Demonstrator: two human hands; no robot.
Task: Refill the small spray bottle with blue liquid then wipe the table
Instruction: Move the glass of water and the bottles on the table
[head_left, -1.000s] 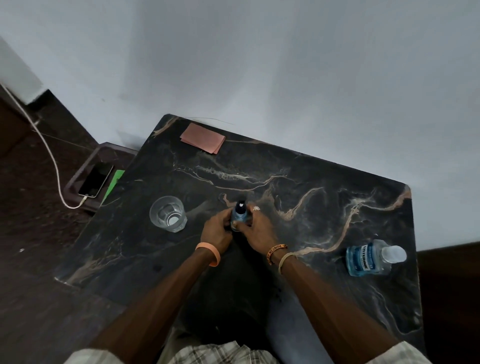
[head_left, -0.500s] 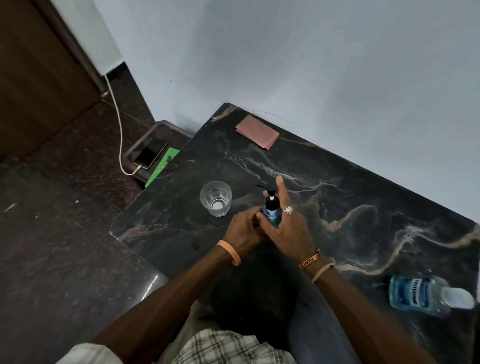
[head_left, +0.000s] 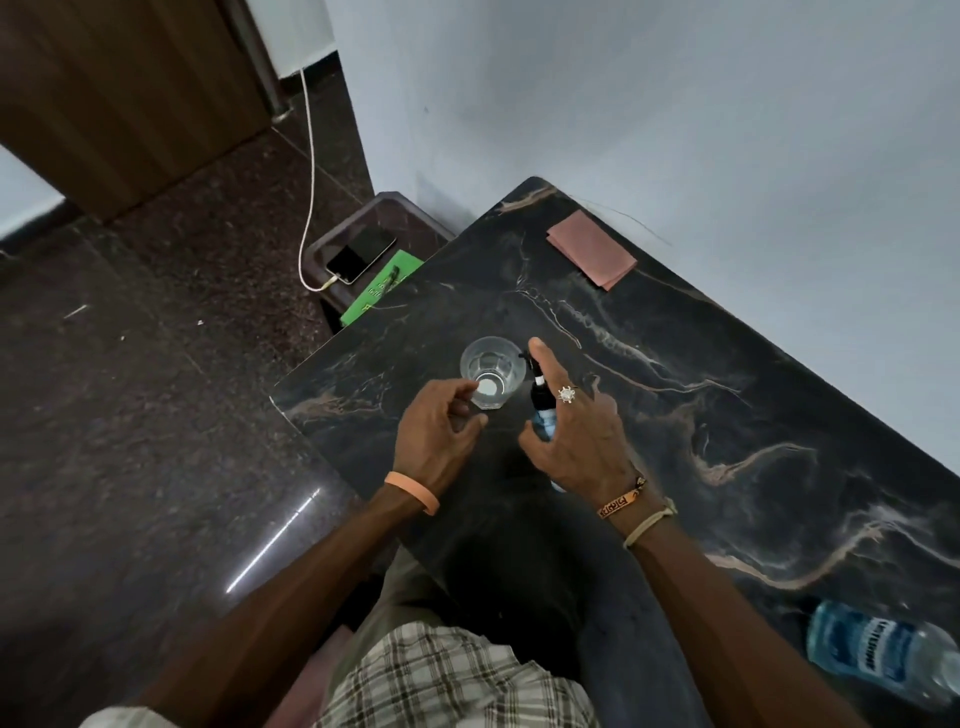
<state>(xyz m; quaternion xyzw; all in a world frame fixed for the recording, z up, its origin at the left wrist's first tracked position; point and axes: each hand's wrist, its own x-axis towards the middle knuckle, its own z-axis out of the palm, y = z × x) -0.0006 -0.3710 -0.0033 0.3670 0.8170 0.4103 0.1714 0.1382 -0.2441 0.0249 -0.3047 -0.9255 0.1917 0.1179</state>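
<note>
A small spray bottle (head_left: 541, 410) with a black pump head and blue liquid stands near the left end of the dark marble table (head_left: 727, 405). My right hand (head_left: 576, 431) is wrapped around it, thumb on its near side and index finger stretched up over the nozzle. My left hand (head_left: 436, 431) hangs just left of the bottle, fingers loosely curled and holding nothing, close to a clear drinking glass (head_left: 492, 371). A large bottle of blue liquid (head_left: 878, 649) with a white cap lies on its side at the table's near right. A folded pink cloth (head_left: 592, 248) rests at the far corner.
The wall runs along the table's far side. Left of the table, a low dark side table (head_left: 358, 228) carries a phone (head_left: 361, 254) on a white charging cable and a green card (head_left: 382, 288). Dark floor lies to the left. My lap is at the table's near edge.
My left hand has let go of the spray bottle and drawn away to the left. The right hand keeps hold, index finger raised over the nozzle. The camera has swung left.
</note>
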